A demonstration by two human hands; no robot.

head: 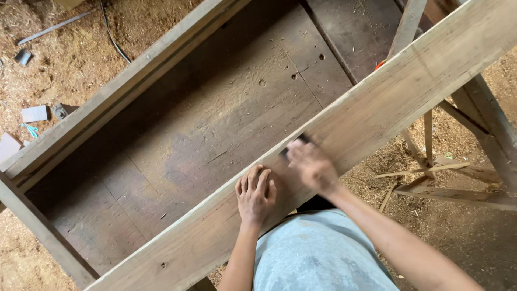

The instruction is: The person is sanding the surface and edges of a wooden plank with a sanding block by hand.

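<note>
pale weathered plank (377, 108) lies diagonally, small dark block (293, 144) on it.

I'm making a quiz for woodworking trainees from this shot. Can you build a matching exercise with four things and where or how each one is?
Things:
1. left hand
2. right hand
3. pale plank
4. small wood blocks

Places or states:
A. lying on the sawdust floor, far left
B. blurred, gripping a small dark object on the plank
C. fingers curled, pressed on the plank
D. running diagonally across the big wooden frame

Pairs: 1-C, 2-B, 3-D, 4-A
</note>
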